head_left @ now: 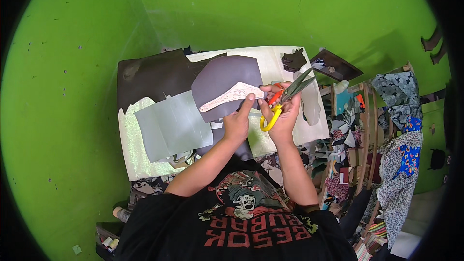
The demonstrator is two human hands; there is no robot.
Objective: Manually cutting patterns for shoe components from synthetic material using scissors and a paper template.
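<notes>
A dark grey-purple sheet (226, 71) with a rounded top is lifted above the work surface. On it lies a pale, curved pattern piece (231, 95), wide at the right and tapering to the left, with lines drawn on it. My left hand (236, 124) grips both from below, its thumb pressed on the pattern. Scissors (296, 87) with dark blades, one red and one yellow handle loop, rest in my right hand (285, 118). Their blades stand apart and point up and right, away from the sheet. Fingers of that hand also pinch the pattern's right end.
A cream board (313, 131) covers the work surface. On it are a light grey sheet (174, 125), a dark brown sheet (147, 77) and a jagged brown scrap (294, 61). To the right, a wooden rack (371, 135) holds fabric scraps. Green walls (217, 9) close off the back and left.
</notes>
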